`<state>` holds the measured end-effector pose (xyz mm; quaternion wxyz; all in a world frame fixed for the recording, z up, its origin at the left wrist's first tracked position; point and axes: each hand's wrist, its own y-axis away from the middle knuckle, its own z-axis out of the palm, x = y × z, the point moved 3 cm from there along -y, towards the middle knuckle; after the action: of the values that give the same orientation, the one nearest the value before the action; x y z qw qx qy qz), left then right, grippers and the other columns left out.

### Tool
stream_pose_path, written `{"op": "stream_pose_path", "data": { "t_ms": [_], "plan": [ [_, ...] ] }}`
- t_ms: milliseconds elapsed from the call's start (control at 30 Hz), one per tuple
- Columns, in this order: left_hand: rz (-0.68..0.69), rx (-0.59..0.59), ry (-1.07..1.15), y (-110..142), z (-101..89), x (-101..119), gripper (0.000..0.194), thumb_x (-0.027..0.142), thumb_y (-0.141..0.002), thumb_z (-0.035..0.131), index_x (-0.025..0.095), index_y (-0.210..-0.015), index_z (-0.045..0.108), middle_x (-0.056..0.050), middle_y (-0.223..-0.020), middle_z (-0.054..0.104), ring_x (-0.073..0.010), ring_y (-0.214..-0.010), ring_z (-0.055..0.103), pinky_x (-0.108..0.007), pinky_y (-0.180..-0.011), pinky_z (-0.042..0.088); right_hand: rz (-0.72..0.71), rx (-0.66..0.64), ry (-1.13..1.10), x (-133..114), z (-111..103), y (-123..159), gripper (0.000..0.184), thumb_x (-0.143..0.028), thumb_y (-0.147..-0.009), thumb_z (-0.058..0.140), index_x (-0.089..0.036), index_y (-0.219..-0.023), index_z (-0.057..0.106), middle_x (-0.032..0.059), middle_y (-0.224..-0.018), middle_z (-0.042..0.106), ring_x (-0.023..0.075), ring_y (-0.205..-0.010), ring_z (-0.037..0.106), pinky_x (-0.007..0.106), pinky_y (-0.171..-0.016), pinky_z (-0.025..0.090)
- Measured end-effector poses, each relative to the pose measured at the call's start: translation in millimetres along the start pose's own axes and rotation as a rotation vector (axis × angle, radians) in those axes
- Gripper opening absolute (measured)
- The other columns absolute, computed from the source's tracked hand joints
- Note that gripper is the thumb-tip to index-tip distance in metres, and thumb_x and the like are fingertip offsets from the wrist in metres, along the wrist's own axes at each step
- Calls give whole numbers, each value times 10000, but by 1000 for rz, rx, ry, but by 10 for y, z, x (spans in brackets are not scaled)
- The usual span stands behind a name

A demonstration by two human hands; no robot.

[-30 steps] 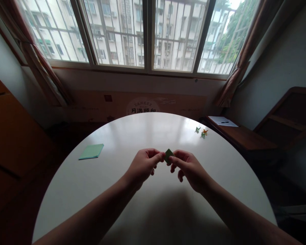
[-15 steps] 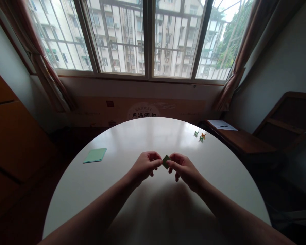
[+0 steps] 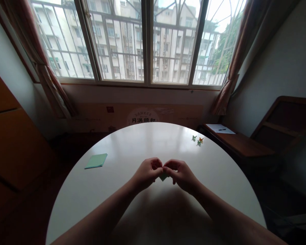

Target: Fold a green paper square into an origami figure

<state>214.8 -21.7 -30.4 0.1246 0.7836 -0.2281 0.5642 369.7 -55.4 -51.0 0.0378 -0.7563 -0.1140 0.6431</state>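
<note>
Green folded paper (image 3: 163,177) above the middle of the round white bench (image 3: 127,143), pinched in the fingers of the left hand (image 3: 146,174) and right hand (image 3: 183,175), light-green paper stack (image 3: 96,160) at left, three small folded figures (image 3: 199,143) at far right.

- Big readable one: 月满颐和 (image 3: 143,120), four dark Chinese characters in a row on the pinkish printed panel (image 3: 91,110) under the window (image 3: 149,76), sitting right above the far edge of the white round table (image 3: 122,146).
- Arched Latin capitals (image 3: 143,114) curve over those characters, inside a pale circle (image 3: 155,114). Pretty sure they end in "ANKEE", but the first letter's too soft to call.
- There's a tiny line between the two, way too small to read.
- Faint lettering left (image 3: 88,119) and right (image 3: 191,118) of the circle, same panel, illegible.
- Dark red square (image 3: 109,109) up there too, any marks on it are a blur.
</note>
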Motion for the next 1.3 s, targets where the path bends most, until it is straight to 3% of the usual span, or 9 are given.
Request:
{"op": "stream_pose_path", "data": {
  "t_ms": [500,833,1033,1167,1300],
  "plan": [
    [88,41,-228,69,-11,92,86,244,-711,574,174,-661,584,5,-613,603,-138,-568,531,-233,-513,384,-71,-14,43,37,42,6,166,-337,-864,635,-182,-871,694,18,-717,648,156,-608,586,227,-435,448],
    [33,-106,-257,65,-68,100,176,306,-774,576,152,-712,636,15,-594,561,-117,-503,522,-206,-444,361,-38,-40,37,-16,-4,17,170,-335,-857,639,-169,-866,674,22,-707,655,152,-600,590,217,-428,422],
    [6,-181,-245,72,-126,118,104,253,-720,577,164,-671,592,23,-560,545,-111,-445,499,-197,-393,349,-29,27,5,1,-154,-59,247,-412,-863,623,-169,-895,649,20,-704,662,156,-595,603,219,-415,436],
    [11,-130,-221,34,-190,106,90,239,-723,588,167,-670,581,19,-583,553,-107,-471,501,-193,-408,373,-11,85,-2,73,-284,-119,290,-451,-868,617,-165,-911,628,21,-720,657,154,-608,609,204,-400,434],
    [30,-45,-153,-30,-190,2,175,340,-795,610,167,-787,583,-7,-686,583,-132,-563,545,-192,-407,406,22,46,13,150,-246,-134,270,-418,-846,652,-153,-899,646,21,-704,657,140,-561,594,186,-367,402]
  ]
}}
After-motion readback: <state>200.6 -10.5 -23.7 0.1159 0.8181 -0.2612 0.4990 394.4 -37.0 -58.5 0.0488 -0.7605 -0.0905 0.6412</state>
